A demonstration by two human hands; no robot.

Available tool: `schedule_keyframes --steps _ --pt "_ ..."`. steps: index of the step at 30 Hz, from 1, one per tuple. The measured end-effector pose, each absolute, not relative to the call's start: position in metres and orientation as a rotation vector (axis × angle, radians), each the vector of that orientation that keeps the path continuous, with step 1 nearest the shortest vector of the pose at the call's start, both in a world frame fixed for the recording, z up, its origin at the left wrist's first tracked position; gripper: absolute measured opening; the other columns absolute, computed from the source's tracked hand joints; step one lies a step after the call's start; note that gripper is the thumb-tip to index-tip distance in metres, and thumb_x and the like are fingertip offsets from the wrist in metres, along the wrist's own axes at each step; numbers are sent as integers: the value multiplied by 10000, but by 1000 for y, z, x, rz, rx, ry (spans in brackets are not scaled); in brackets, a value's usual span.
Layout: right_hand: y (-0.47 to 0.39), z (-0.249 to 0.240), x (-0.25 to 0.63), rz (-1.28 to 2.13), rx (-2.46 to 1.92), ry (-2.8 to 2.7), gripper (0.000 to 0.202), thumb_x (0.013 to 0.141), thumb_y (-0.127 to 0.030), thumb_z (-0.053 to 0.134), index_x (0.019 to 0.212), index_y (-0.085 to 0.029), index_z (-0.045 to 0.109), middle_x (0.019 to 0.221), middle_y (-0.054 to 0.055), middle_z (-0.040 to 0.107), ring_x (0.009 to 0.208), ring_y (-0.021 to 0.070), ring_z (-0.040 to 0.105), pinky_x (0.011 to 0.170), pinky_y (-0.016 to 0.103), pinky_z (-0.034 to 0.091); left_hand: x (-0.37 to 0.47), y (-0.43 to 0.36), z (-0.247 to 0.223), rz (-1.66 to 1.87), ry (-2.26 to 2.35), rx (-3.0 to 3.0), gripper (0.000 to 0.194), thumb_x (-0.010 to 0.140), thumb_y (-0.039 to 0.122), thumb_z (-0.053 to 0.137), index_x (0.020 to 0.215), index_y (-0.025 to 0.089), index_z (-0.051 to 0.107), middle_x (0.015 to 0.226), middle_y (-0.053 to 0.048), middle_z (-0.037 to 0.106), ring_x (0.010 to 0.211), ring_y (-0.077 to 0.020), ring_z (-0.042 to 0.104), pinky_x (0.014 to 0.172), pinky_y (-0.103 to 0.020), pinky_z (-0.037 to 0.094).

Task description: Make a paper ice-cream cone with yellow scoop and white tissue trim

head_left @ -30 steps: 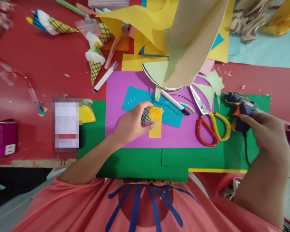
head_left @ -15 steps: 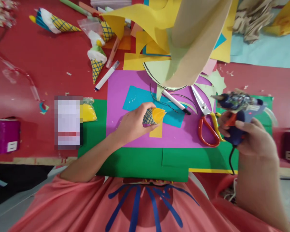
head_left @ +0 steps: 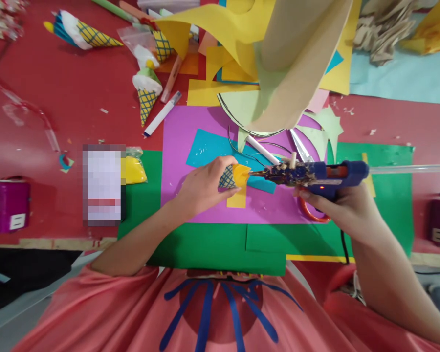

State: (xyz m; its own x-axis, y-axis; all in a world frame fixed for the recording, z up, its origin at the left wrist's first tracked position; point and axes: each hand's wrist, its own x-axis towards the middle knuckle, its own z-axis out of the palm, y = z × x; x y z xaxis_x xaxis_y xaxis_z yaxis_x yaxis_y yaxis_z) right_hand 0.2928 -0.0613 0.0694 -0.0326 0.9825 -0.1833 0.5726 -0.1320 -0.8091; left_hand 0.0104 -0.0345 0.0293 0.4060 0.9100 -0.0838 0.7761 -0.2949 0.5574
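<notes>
Has swung the glue gun (head_left: 315,172) leftward, wrapped in the right grip (head_left: 348,211), nozzle (head_left: 257,173) at the mouth of the cone (head_left: 227,178). Pinches that cone in the left grip (head_left: 202,184) above the purple sheet (head_left: 205,214): rolled and lattice-marked, but lacking the white topping (head_left: 146,84) of other cones (head_left: 145,101) on the table (head_left: 88,107).

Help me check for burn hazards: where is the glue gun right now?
In the head view, the blue glue gun is right of centre in the right hand, its nozzle pointing at the patterned cone in the left hand.
</notes>
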Motion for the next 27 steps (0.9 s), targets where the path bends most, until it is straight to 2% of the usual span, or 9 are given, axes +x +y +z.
schedule_keyframes --steps 5,10,19,27 --pt "-61 71 286 1006 -1652 -1782 191 744 -327 721 868 -189 767 684 -7 737 559 148 620 517 223 503 12 -34 32 266 1451 2108 539 807 339 732 1259 251 454 1260 -47 658 1103 -248 693 810 -311 560" --pt "-59 72 282 949 -1624 -1869 103 755 -284 681 736 -197 732 541 -36 640 451 114 518 421 196 415 13 -33 31 245 1474 2104 518 815 346 721 1252 248 459 1282 -53 649 1110 -250 689 831 -323 561" --pt "-58 71 281 890 -1635 -1924 172 767 -309 663 643 -190 656 523 -30 582 470 114 489 462 220 407 13 -33 31 257 1482 2104 519 811 338 718 1251 259 455 1269 -48 660 1095 -249 699 807 -321 570" --pt "-58 71 288 811 -1697 -1933 179 746 -347 653 664 -190 685 492 -28 571 454 131 504 446 229 400 11 -34 28 283 1486 2109 535 792 323 734 1241 264 449 1244 -41 666 1077 -250 703 793 -317 567"
